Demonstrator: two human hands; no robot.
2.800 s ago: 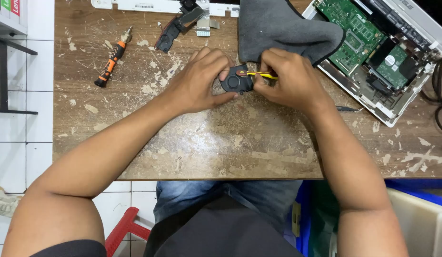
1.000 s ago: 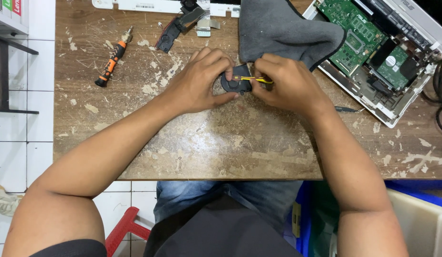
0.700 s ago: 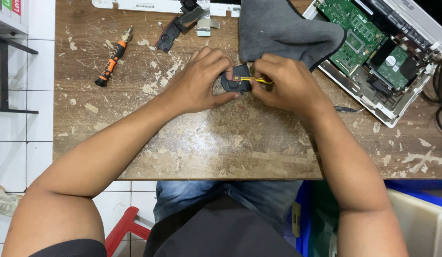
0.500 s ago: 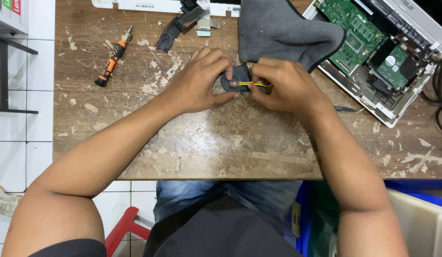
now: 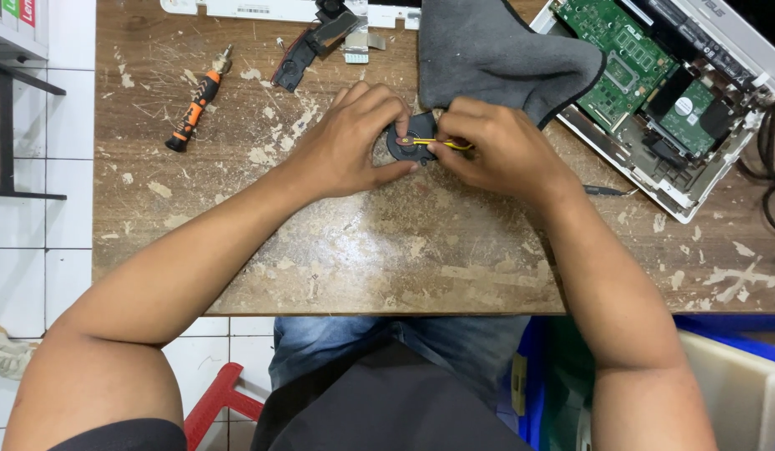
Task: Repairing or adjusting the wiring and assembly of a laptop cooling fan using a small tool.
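At the far left of the frame white tiles run down beside the worn wooden workbench [image 5: 337, 250], and on its upper left lies an orange-and-black screwdriver [image 5: 199, 98], well apart from the hands. A little further right, near the top edge, sit a loose black bracket piece [image 5: 308, 46] and a white plastic strip [image 5: 262, 8]. Just above the middle of the frame the left hand [image 5: 350, 142] curls around a small black cooling fan [image 5: 412, 138], thumb underneath and fingers over its left rim, steadying it on the bench. The right hand [image 5: 496, 150] meets it from the other side, its fingertips pinching a thin yellow tool [image 5: 441, 144] whose tip lies across the fan's face; what kind of tool it is I cannot make out. The fan looks light and stiff, a moulded plastic shell with thin blades that I would judge easy to crack, so the outer housing is the safe place to grip, not the hub or the blades. Directly behind the hands a dark grey cloth [image 5: 496, 54] is draped, its lower edge just beside the right knuckles. To the upper right an opened white laptop chassis [image 5: 696, 179] shows its green circuit board [image 5: 625, 42] and a hard drive [image 5: 684, 117]. Blue bins [image 5: 738, 334] stand below the bench at lower right.
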